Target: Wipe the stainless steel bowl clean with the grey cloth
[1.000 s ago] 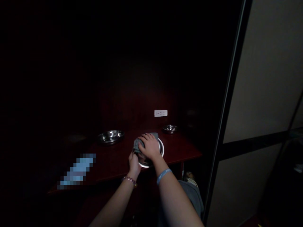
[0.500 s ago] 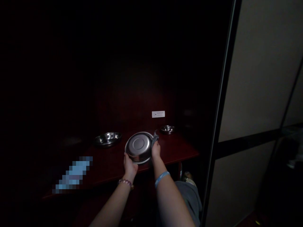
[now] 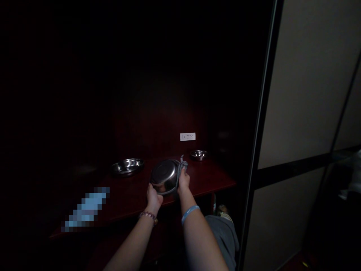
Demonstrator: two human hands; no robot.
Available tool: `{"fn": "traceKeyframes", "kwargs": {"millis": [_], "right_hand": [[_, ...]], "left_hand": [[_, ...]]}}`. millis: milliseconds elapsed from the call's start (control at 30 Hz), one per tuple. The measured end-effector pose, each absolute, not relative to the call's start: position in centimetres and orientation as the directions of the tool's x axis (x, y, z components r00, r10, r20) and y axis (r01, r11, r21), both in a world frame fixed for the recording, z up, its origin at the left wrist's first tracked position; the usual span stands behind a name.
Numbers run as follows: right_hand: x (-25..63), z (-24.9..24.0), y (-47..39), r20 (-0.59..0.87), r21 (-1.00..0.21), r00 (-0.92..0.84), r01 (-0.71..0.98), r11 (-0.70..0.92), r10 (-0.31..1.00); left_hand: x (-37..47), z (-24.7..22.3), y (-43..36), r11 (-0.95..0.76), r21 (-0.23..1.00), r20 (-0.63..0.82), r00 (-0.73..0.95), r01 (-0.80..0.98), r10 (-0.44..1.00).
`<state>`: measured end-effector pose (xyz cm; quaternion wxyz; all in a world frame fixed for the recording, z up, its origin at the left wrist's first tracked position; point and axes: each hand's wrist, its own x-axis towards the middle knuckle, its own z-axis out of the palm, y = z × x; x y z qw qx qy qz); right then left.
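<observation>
The left hand [image 3: 154, 199] grasps a glossy, round, overturned metal bowl [image 3: 164, 176] while the right hand [image 3: 184, 182] clasps crumpled grey cloth [image 3: 182, 165] against its edge.

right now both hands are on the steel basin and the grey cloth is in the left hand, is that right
Wrong hand: the head view shows the grey cloth in the right hand, not the left hand. Both hands are on the steel basin, as you say.
</observation>
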<state>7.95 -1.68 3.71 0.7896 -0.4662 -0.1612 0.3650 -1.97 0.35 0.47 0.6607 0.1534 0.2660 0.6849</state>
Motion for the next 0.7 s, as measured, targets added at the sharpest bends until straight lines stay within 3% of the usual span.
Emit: {"fn": "traceKeyframes", "kwargs": {"millis": [267, 700], "right_hand": [[7.35, 4.87, -2.84, -0.129, -0.847, 0.602, -0.481, 0.228, 0.788], [7.02, 4.66, -2.87, -0.171, -0.865, 0.617, -0.468, 0.183, 0.768]], "left_hand": [[-2.35, 1.68, -0.71, 0.021, 0.571, -0.196, -0.111, -0.82, 0.974], [-2.19, 1.41, -0.63, 0.012, 0.558, -0.156, -0.09, -0.829, 0.984]]}}
